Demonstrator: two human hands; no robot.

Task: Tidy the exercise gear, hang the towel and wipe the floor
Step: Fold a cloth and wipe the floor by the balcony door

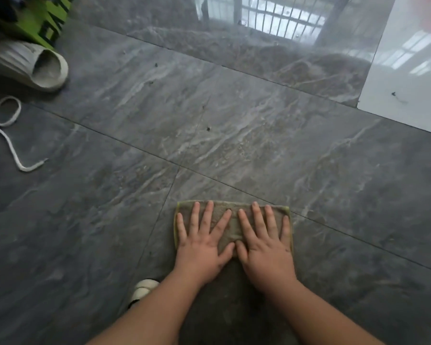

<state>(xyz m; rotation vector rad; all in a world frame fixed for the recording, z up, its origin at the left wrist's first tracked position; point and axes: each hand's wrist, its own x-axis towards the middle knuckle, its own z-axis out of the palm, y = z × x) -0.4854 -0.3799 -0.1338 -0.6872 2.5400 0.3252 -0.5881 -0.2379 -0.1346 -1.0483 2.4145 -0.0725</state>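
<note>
Both grips are flat and spread: the left hand [200, 247] and right hand [265, 250] press palms-down, side by side, on a folded grey-brown cleaning cloth [230, 221] with a yellow-green edge. It lies at 6 o'clock on the dark marbled floor tiles [234, 135]. A white slipper [33, 67] sits at 10 o'clock, a white cord [8, 130] just below it.

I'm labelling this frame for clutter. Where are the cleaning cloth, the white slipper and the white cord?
cleaning cloth [233, 229]: head view, bare middle between the hands.
white slipper [25, 64]: head view, ribbed upper.
white cord [9, 140]: head view, straight stretch below the loop.
</note>
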